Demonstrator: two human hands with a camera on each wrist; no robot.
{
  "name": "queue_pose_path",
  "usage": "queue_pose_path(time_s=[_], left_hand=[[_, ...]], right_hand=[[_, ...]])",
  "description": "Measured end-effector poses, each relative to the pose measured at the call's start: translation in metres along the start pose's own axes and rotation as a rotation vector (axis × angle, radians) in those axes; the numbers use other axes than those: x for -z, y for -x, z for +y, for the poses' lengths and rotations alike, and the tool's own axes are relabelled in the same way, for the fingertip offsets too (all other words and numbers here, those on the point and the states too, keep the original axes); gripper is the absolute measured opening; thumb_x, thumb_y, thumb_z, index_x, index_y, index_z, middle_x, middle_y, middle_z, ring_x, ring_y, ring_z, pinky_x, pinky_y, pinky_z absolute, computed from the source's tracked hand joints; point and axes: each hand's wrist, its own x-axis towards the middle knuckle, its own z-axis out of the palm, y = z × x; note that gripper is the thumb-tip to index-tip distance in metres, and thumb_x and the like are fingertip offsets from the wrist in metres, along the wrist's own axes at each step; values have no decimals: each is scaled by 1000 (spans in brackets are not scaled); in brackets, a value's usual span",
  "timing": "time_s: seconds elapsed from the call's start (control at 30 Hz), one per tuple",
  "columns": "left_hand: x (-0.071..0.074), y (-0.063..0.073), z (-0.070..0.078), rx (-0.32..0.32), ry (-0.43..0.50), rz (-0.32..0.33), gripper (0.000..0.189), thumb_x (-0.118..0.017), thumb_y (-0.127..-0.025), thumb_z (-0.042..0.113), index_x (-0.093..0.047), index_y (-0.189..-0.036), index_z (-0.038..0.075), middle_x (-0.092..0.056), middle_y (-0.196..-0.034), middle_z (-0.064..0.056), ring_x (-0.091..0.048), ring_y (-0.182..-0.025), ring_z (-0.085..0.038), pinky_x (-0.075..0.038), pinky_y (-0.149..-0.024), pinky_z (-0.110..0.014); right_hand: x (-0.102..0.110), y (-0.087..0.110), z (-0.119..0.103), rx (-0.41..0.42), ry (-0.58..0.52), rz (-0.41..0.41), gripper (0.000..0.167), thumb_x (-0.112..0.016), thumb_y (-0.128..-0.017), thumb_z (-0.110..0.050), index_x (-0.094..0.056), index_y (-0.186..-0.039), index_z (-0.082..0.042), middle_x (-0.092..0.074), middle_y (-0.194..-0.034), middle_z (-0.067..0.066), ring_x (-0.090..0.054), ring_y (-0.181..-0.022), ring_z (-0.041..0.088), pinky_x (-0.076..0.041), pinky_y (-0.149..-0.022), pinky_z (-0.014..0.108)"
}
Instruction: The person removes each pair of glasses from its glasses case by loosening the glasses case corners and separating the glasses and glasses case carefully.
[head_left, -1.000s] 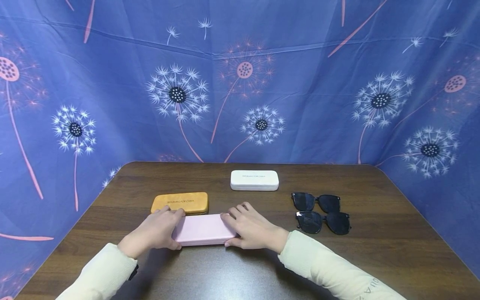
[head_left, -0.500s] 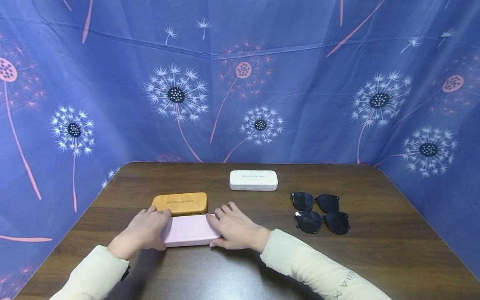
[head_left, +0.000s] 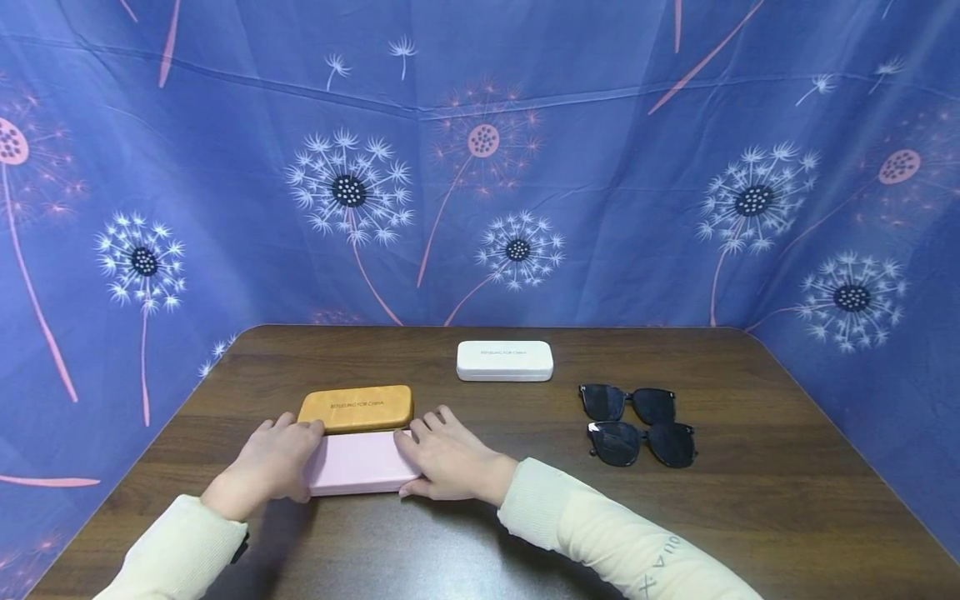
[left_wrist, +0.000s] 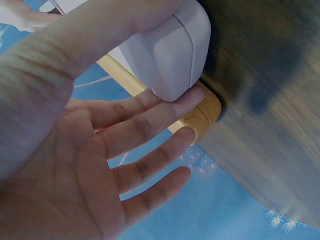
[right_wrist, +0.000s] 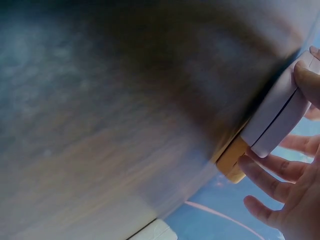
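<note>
A pink glasses case [head_left: 362, 463] lies lengthwise at the left of the table, directly in front of a yellow glasses case [head_left: 357, 408] with dark lettering. My left hand [head_left: 273, 458] holds its left end between thumb and fingers. In the left wrist view the thumb lies along one side of the case, while the index and middle fingers [left_wrist: 150, 122] touch the other. At the opposite end my right hand [head_left: 450, 460] pinches the case, thumb on the near side. The right wrist view shows the pink case's lid seam [right_wrist: 275, 120] closed.
A white glasses case [head_left: 504, 362] stands at the back middle of the wooden table [head_left: 780, 483]. Two pairs of black sunglasses, a rear pair [head_left: 652, 406] and a front pair [head_left: 670, 446], lie to the right. A blue dandelion-print cloth [head_left: 615, 183] hangs behind the table.
Both hands have moved left with the pink case between them, so that it now lies more squarely in front of the yellow case. The white case and the sunglasses stay in place.
</note>
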Motion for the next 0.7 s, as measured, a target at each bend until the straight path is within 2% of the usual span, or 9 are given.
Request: queue_pose_path(time_s=[0.5, 0.7], left_hand=[[-4, 0, -3, 37, -21, -43, 70, -89, -34, 25, -52, -90, 6, -62, -85, -6, -51, -82, -29, -42, -67, -44], [-2, 0, -3, 52, 4, -79, 72, -90, -33, 24, -51, -91, 6, -62, -86, -8, -51, -84, -30, -41, -66, -45]], right_hand=[[-2, -7, -7, -16, 3, -52, 68, -49, -78, -68, -48, -121, -15, -58, -99, -1, -53, -93, 16, -38, -89, 37], [-2, -5, -5, -26, -16, -65, 69, -46, -78, -70, -46, -123, -17, -57, -104, -2, -53, -95, 17, -40, -90, 39]])
